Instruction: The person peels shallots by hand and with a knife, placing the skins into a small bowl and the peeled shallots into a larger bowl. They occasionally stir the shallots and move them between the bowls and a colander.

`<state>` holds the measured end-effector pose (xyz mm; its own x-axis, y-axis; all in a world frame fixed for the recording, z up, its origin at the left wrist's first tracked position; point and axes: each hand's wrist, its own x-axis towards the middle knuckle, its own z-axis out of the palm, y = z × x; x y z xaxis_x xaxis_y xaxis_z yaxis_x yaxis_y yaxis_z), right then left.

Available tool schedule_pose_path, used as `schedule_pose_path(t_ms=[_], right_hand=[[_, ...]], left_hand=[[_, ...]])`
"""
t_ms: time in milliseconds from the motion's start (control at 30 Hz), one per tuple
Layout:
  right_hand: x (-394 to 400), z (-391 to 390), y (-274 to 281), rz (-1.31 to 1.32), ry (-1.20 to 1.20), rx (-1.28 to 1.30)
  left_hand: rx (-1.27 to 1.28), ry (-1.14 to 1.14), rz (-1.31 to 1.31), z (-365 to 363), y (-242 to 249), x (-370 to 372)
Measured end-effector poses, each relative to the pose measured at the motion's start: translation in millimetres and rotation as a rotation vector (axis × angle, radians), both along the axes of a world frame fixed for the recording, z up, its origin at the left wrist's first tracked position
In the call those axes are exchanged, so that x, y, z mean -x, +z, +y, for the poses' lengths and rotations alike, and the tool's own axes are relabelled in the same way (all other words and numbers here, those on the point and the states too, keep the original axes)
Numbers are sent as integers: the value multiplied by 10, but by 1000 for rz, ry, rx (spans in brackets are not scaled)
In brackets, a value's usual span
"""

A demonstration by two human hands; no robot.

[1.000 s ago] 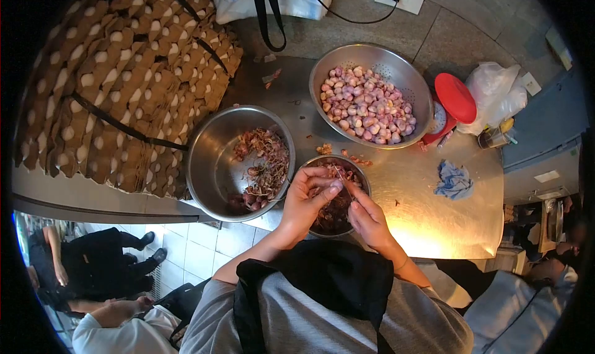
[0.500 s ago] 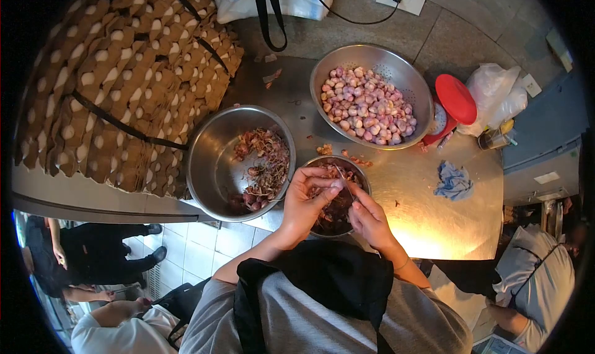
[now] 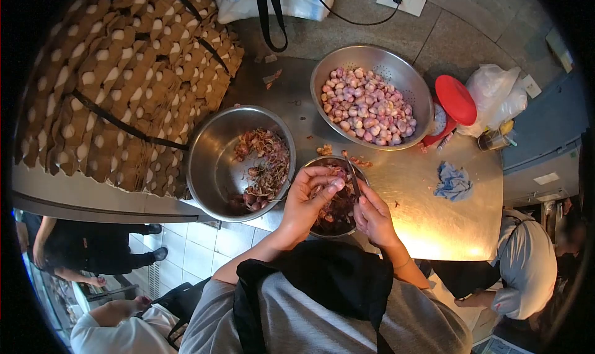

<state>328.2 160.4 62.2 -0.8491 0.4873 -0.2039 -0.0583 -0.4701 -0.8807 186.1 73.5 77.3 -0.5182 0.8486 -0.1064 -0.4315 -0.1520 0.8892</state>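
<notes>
My left hand [image 3: 308,199] is closed, pinching a small pale-pink shallot [image 3: 336,183] that the fingertips mostly cover. In my right hand [image 3: 375,216] is a small knife [image 3: 353,173], its dark blade pointing up and away beside the left fingertips. Both hands are above a small metal bowl [image 3: 334,235] with reddish-brown skins [image 3: 330,214] in it. To the left, a larger steel bowl [image 3: 197,168] contains dry skins, roots and several unpeeled shallots [image 3: 255,200]. Behind the hands, peeled shallots [image 3: 369,106] fill much of a steel colander [image 3: 418,93].
Stacked egg trays [image 3: 124,87] stand at the left. On the steel table [image 3: 434,230] lie a crumpled blue cloth [image 3: 453,181] and loose skins. A red scale [image 3: 455,100] and plastic bags [image 3: 493,93] are at the right. Other people [image 3: 527,264] stand on both sides.
The knife has swung more upright and slightly away from the left fingertips, with my right hand shifting a little right. The people at left and right have changed posture.
</notes>
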Motion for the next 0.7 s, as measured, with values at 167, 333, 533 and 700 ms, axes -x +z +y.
schedule_pose_path(t_ms=[167, 333, 533, 700], right_hand=[[-15, -60, 6, 23, 69, -85], [-28, -30, -115, 1, 36, -87], [-16, -25, -7, -10, 43, -19], [-40, -17, 34, 55, 83, 182]], left_hand=[[18, 16, 53, 7, -51, -15], [20, 4, 72, -3, -57, -4], [10, -14, 69, -1, -69, -3], [-20, -20, 136, 9, -126, 8]])
